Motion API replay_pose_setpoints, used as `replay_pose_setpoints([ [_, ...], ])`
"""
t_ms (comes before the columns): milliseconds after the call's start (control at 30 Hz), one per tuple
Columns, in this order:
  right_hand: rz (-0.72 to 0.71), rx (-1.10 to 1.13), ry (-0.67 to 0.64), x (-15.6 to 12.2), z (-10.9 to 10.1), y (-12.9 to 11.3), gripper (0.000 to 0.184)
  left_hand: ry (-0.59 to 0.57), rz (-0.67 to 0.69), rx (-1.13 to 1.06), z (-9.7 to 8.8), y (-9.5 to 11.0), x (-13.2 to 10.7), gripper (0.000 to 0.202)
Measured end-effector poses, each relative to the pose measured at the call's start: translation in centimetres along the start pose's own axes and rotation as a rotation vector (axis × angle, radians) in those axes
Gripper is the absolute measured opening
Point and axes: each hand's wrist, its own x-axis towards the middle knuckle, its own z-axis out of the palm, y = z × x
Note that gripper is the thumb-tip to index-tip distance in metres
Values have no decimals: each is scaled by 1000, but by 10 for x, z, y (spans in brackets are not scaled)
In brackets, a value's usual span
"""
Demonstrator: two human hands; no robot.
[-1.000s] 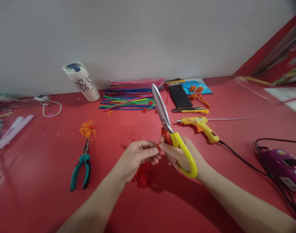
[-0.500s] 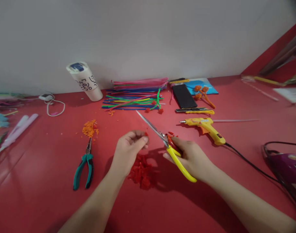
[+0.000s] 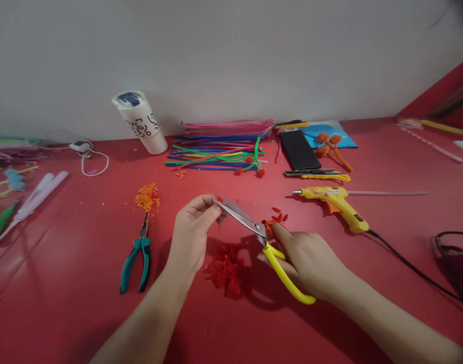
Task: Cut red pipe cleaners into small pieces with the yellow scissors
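My right hand (image 3: 307,260) grips the yellow-handled scissors (image 3: 254,230), whose blades point left and slightly up. My left hand (image 3: 193,230) is pinched shut, and its fingertips sit at the blade tips, where a tiny red piece shows. What the fingers pinch is too small to name. Below and between the hands lies a pile of red clippings (image 3: 226,270) on the red table (image 3: 254,328). A few red bits (image 3: 279,215) lie just above my right hand.
Teal-handled pliers (image 3: 138,253) and orange clippings (image 3: 147,196) lie at the left. A yellow glue gun (image 3: 335,199) with its black cord is at the right. Coloured pipe cleaners (image 3: 220,149), a white cup (image 3: 140,121), a black phone (image 3: 298,149) and a utility knife (image 3: 317,175) line the back.
The scissors swung down from pointing upward to nearly level, pointing left. My left hand rose slightly to meet the blade tips. The view shifted a little leftward.
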Motion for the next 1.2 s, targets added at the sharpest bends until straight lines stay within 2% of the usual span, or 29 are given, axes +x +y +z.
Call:
replay_pose_setpoints([
  [267,-40,-9,14,-1,3,2,37,-23,0,-16,-1,0,1,6],
  [867,-32,17,-4,-1,7,1,36,-11,-7,-54,-1,0,1,2],
  [1200,33,51,-15,1,8,3,38,-16,-9,-59,-2,1,1,3],
])
